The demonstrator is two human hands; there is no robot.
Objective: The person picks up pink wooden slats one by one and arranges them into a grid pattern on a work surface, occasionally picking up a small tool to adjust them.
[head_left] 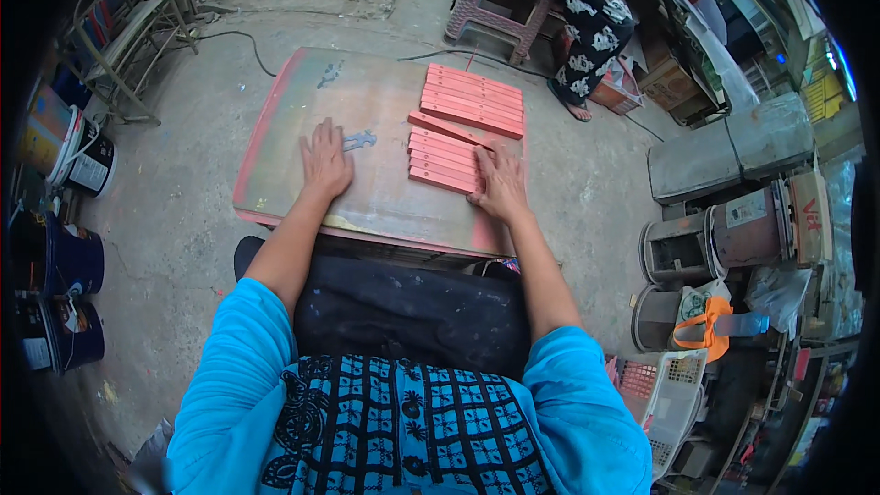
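One blue top (412, 426); left hand (327, 163) spread; right hand (502, 185), grip unclear, touching one of two pink slat groups (442, 160).

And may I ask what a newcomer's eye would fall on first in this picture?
Most likely the salmon-pink slats, in two groups on the right side of the pink-edged table, with the right hand at the nearer group and the left hand palm down on the tabletop. Next, perhaps, the bright blue sleeves in the foreground.
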